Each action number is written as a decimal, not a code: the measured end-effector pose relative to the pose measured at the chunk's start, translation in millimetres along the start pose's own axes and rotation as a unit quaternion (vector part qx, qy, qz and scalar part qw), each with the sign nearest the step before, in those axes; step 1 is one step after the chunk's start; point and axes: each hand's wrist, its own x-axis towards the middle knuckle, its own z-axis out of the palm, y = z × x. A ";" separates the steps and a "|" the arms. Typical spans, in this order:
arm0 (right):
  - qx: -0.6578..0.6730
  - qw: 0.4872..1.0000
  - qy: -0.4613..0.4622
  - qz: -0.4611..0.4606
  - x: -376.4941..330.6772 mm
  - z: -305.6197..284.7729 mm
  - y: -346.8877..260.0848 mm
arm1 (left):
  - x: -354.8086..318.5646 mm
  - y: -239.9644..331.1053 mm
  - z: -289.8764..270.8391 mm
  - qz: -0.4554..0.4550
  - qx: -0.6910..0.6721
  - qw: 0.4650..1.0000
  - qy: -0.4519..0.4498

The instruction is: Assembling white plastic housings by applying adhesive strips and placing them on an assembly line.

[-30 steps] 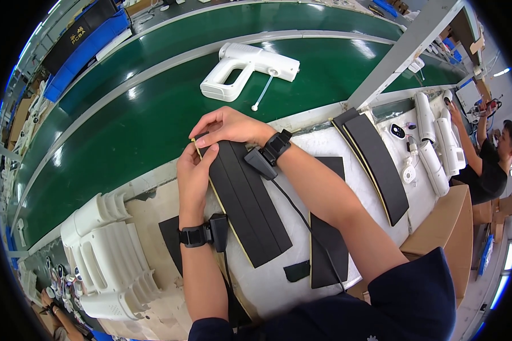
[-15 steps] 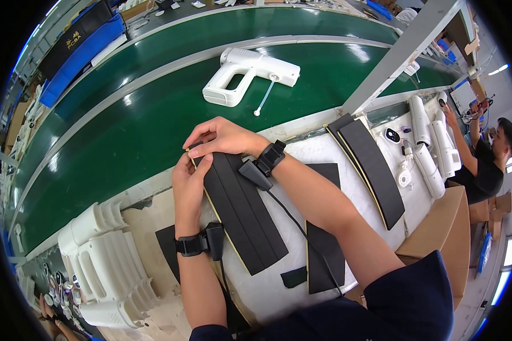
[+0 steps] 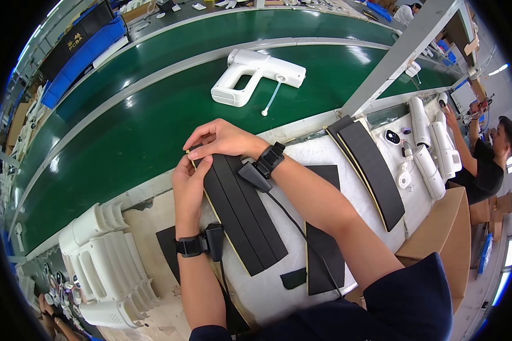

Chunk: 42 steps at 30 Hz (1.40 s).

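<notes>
A black foam sheet (image 3: 242, 216), cut into long strips with a yellowish backing at its edge, lies slanted on the white work surface in front of me. My left hand (image 3: 189, 184) pinches its far left corner between thumb and fingers. From above, my right hand (image 3: 228, 140) grips the same corner, its fingertips meeting the left thumb. What exactly the fingertips separate or press is too small to tell. More black foam lies around: one piece (image 3: 325, 261) partly under my right forearm, a curved stack (image 3: 372, 173) farther right, and one piece (image 3: 166, 244) behind my left wrist.
Beyond my hands, a white gun-shaped device (image 3: 256, 79) lies on the green conveyor belt (image 3: 125, 136). White housings (image 3: 105, 267) are stacked at left. A metal post (image 3: 404, 54), white cylindrical parts (image 3: 428, 170), a cardboard box (image 3: 438, 244) and a co-worker (image 3: 486, 165) are at right.
The white gun-shaped device has shifted slightly to the right along the belt. Both my hands keep nearly the same grip on the foam corner.
</notes>
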 end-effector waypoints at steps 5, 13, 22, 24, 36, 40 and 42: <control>0.000 1.000 0.003 0.010 -1.0 -1.5 -0.1 | -1.0 3.2 2.4 -0.006 -0.002 1.000 0.000; -0.006 1.000 0.004 0.011 -1.4 -1.3 -0.7 | 1.0 -1.1 1.0 0.003 -0.003 1.000 -0.003; -0.011 1.000 0.009 0.010 -2.2 -1.9 -0.6 | 4.1 -7.6 2.2 0.030 -0.029 0.999 0.014; -0.007 1.000 0.008 0.000 -1.3 -1.0 -1.3 | 4.9 -8.2 -1.1 0.017 -0.034 0.999 0.004; -0.008 1.000 0.007 0.011 -2.0 -1.6 -1.1 | 2.2 -4.6 1.9 0.024 -0.019 0.999 0.016; -0.004 1.000 0.005 0.008 -2.3 -2.8 -0.3 | 1.9 -2.3 3.4 0.017 -0.017 1.000 0.015; -0.001 1.000 0.002 0.009 -1.0 -1.2 -1.6 | 1.3 -1.9 1.6 0.023 -0.012 0.999 0.018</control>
